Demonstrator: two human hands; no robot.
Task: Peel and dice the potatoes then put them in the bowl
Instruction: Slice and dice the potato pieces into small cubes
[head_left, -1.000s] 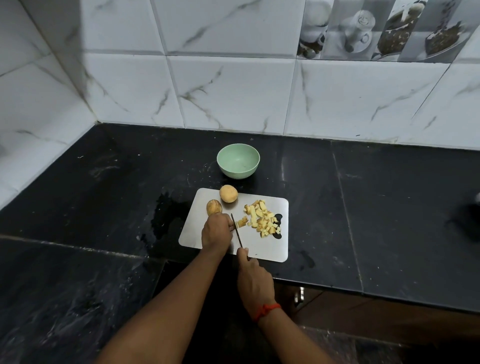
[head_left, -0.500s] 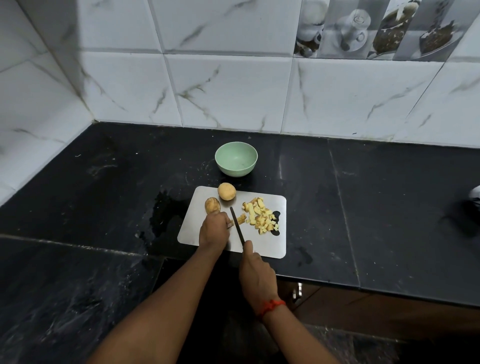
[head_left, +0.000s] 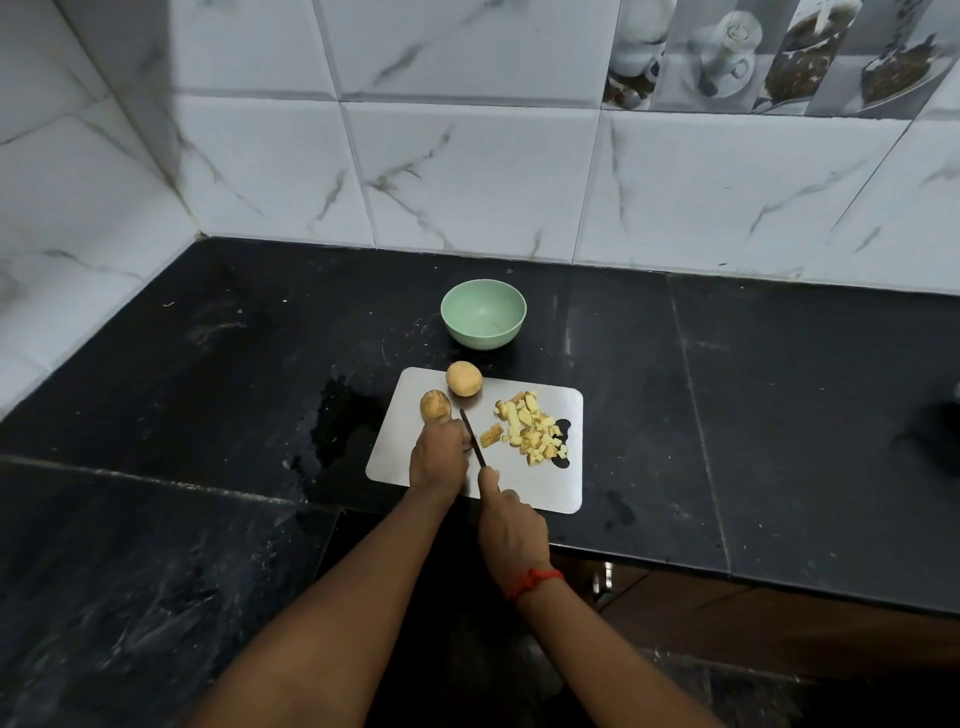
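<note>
The diced potato (head_left: 532, 434) stays piled near the cutting board's (head_left: 540, 491) right edge, and the bowl (head_left: 483, 312) beyond it is empty. The right hand (head_left: 511, 525), gripping the knife (head_left: 471, 436), has slid forward beside the left hand (head_left: 439, 457), whose hold on the hidden piece I cannot tell. Dicing goes on.

Polished stone, glazed tile and satin metal around a matt bowl.

The counter (head_left: 779, 415) was black stone, polished and glossy, with faint grey veining and a wet-looking patch at centre left. The wall tiles (head_left: 467, 182) across the top of the frame were smooth, shiny, marble-patterned ceramic. The cutting board (head_left: 545, 483) at centre looked like metal with a dull satin grey finish. The bowl (head_left: 483, 314) above it was pale green, matt and plastic-looking. The knife (head_left: 472, 439) had a dark, matt blade. The potatoes (head_left: 464, 378) had dull tan skin, while the diced potato (head_left: 530, 428) showed moist pale-yellow flesh. A red thread band (head_left: 535, 579) ringed the right wrist at lower centre.
</note>
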